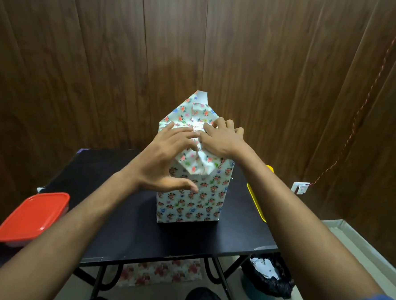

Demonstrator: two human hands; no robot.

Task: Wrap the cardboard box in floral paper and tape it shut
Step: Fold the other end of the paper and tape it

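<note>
Upright on the black table (pixel 141 234), the box (pixel 189 202) stands in its floral paper (pixel 184 209) with both hands on its top.

Leftmost, a red-lidded container (pixel 31 218) sits at the table's left edge, well apart from the box. Next, the left hand (pixel 164 158) rests over the box's near top corner, fingers spread and laid flat on the folded paper, thumb stretched down along the front face. At the middle, a pointed paper flap (pixel 194 110) stands up at the far end, a white underside showing at its tip, and a crumpled fold hangs over the front. The right hand (pixel 219 137) presses on top, fingers apart, fingertips touching the left hand's. A yellow object (pixel 256 202) lies by the table's right edge; below it sits a black-lined bin (pixel 268 279).
</note>
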